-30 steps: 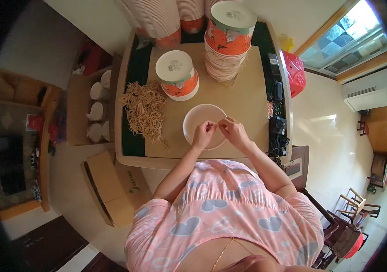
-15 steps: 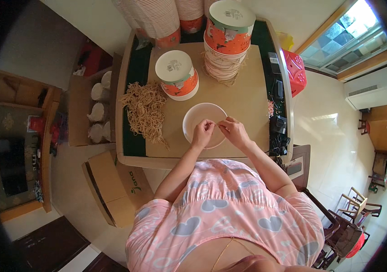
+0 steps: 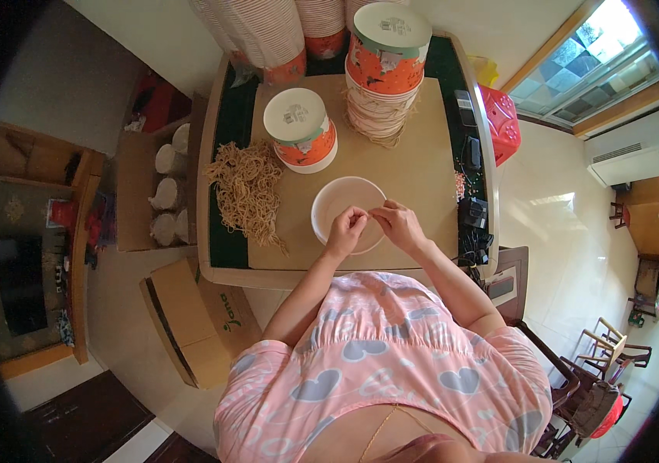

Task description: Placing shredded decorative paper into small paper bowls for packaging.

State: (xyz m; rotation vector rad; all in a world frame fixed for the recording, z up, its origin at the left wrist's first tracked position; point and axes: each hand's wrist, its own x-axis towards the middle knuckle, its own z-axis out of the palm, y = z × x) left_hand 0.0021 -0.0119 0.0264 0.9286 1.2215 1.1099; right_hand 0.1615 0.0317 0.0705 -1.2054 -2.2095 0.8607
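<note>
A white paper tub [image 3: 332,199] stands mouth up at the near middle of the table. Over its right side, my left hand [image 3: 348,228] and my right hand [image 3: 399,224] meet fingertip to fingertip, both pinched closed. Whatever lies between the fingers is too small to make out. To the left is a tangled heap of tan cords [image 3: 246,193]. Beyond the tub, an orange, green and white paper tub [image 3: 308,153] rests upside down. Farther right rises a stack of such tubs [image 3: 388,65], with tan cords around the lower ones [image 3: 383,119].
Tall plastic-wrapped stacks of tubs [image 3: 256,35] line the back. Black adapters and cables [image 3: 473,212] run along the right edge. An open carton [image 3: 135,189] with white wrapped bundles stands left of the table, a second carton [image 3: 198,320] below it. A red stool [image 3: 501,123] is at the right.
The fingertips of both hands have drawn slightly closer together over the tub. The tubs and the cord heap stay where they were; the view has shifted a little.
</note>
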